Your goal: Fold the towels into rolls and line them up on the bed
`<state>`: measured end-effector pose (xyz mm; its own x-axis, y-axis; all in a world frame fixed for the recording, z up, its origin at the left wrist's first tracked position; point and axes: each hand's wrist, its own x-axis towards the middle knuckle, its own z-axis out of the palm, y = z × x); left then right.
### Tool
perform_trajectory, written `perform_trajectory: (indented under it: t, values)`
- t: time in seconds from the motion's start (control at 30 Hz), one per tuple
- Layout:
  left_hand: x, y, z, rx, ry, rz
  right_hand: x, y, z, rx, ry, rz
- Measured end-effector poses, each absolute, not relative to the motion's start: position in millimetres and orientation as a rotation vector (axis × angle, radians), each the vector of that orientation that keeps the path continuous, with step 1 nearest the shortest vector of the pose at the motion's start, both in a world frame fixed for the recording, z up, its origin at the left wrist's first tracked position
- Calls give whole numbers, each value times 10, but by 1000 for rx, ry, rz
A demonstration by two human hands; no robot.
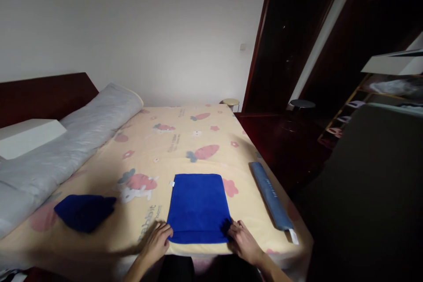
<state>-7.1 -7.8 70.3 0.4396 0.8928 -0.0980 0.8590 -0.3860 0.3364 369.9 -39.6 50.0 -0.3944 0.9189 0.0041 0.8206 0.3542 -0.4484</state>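
Note:
A bright blue cloth (200,202) lies flat on the bed, with a small white tag on its left edge. Its near edge is folded over in a narrow strip. My left hand (159,239) pinches the near left corner of this strip. At the near right corner, my right hand (243,240) has its fingers closed on the cloth, and its fingertips are partly in shadow. Left of my hands rests a dark blue crumpled cloth (85,212). To the right, a long grey-blue rolled or folded cloth (271,196) with lettering and a white tag lies along the bed's edge.
The bed (185,141) has a cream sheet with carrots and rabbits. A grey rolled mattress or quilt (82,128) and a white box-like object (31,136) lie at the left. Beyond the bed stand stools (302,104); a shelf (350,101) and a dark panel (370,176) are at the right.

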Motion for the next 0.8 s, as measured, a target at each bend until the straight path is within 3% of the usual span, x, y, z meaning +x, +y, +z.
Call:
perform_trajectory:
  t: [0.33,0.63,0.8]
  values:
    - [-10,232,495,2050,1904,206,3696,-182,354,-1868,-2045,389]
    - [1047,-6,74,2320,1788,54,2459,-320,160,-1688,-2108,280]
    - [561,46,135,2322,1844,20,2983,-341,190,-1709,-2053,280]
